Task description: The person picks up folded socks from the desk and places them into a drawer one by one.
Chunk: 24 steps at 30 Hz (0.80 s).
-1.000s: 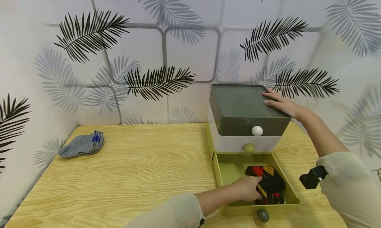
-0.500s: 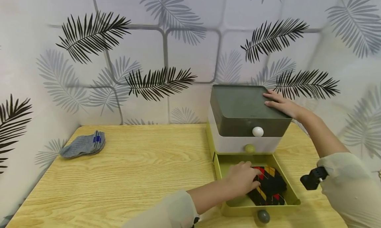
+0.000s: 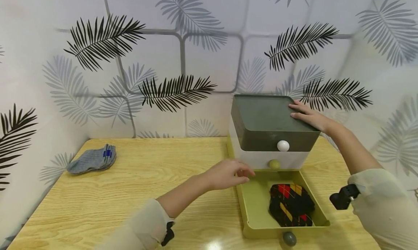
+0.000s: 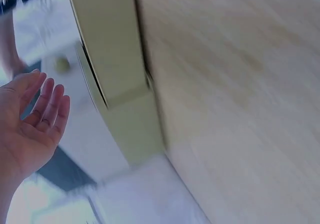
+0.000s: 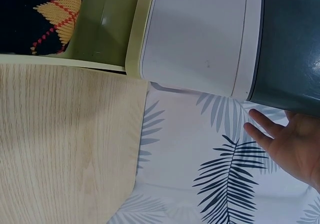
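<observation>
A small drawer cabinet point(image 3: 272, 159) with grey, white and green tiers stands at the right of the table. Its bottom green drawer point(image 3: 256, 206) is pulled out. Folded black argyle socks point(image 3: 290, 204) with red and yellow diamonds lie inside it. My left hand point(image 3: 226, 173) hovers over the drawer's left edge with nothing in it, its fingers loosely bent; the left wrist view shows its bare palm point(image 4: 32, 129). My right hand point(image 3: 308, 115) rests on the cabinet's top right edge, fingers extended. At the table's far left lie folded grey socks point(image 3: 93, 159) with a blue mark.
The wooden table point(image 3: 163, 170) runs up to a wall covering point(image 3: 196, 61) printed with leaves. A grey knob point(image 3: 289, 239) sticks out from the open drawer's front. White point(image 3: 283, 146) and green knobs point(image 3: 274, 164) mark the upper drawers.
My left hand has come off the black argyle socks and moved left and up, out over the drawer's edge. The socks stay in the drawer. My right hand keeps its place.
</observation>
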Each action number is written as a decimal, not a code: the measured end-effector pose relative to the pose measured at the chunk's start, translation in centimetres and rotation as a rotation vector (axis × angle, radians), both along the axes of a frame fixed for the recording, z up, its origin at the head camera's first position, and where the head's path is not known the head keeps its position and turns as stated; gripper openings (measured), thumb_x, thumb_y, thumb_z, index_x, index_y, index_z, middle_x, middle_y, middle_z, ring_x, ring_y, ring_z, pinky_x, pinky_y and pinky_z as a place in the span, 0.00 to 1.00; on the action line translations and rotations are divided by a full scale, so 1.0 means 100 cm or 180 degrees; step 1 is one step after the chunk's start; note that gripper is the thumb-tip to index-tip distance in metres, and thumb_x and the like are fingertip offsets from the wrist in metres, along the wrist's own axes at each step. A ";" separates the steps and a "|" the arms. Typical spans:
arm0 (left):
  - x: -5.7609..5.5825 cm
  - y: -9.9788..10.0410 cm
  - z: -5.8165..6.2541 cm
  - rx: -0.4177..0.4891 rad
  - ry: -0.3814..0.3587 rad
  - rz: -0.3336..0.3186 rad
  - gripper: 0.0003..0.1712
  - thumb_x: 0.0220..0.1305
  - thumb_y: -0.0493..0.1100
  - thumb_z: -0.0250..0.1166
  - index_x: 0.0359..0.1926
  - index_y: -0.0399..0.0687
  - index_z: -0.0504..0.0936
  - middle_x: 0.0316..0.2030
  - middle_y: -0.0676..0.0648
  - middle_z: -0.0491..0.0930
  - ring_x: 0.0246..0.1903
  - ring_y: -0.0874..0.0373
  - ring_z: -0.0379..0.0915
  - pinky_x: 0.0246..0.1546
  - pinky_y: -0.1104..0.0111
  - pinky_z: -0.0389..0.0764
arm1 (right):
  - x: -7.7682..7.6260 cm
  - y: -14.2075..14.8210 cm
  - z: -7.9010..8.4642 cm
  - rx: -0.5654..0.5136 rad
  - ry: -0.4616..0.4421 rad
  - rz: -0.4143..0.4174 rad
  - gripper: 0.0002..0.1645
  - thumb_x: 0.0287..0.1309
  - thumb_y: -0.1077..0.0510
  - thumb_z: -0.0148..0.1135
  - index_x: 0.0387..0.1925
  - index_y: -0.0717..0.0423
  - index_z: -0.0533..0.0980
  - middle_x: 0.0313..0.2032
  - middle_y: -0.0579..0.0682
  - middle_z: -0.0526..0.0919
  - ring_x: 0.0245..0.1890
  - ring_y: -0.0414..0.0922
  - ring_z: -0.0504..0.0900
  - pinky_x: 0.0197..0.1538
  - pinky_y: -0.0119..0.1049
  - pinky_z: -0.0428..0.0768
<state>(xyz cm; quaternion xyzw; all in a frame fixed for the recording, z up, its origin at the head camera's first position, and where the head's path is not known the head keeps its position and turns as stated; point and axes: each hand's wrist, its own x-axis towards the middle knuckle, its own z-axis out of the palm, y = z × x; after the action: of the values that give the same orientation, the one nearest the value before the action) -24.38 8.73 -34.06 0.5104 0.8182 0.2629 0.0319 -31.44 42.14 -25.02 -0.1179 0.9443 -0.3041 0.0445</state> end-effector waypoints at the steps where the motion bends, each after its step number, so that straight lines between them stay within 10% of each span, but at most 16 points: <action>1: -0.004 -0.011 0.001 0.0020 0.0040 0.0063 0.12 0.63 0.39 0.59 0.47 0.45 0.81 0.41 0.50 0.79 0.36 0.64 0.74 0.35 0.77 0.72 | 0.000 0.000 0.000 0.0000 -0.0005 -0.0007 0.40 0.67 0.44 0.43 0.71 0.57 0.43 0.69 0.57 0.27 0.66 0.61 0.28 0.58 0.66 0.39; 24: -0.045 -0.211 -0.008 -0.0025 0.0177 0.1879 0.12 0.63 0.37 0.59 0.46 0.37 0.79 0.36 0.44 0.77 0.33 0.51 0.73 0.29 0.60 0.74 | -0.005 0.001 -0.005 -0.0014 -0.0012 -0.0008 0.38 0.68 0.47 0.43 0.70 0.60 0.44 0.69 0.60 0.29 0.65 0.63 0.29 0.58 0.66 0.41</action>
<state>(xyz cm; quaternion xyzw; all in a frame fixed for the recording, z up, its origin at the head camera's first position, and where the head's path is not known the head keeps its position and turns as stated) -28.86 -12.37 -34.90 0.2573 0.9328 0.2435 -0.0663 -31.90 42.25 -25.48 -0.1163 0.9437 -0.3064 0.0457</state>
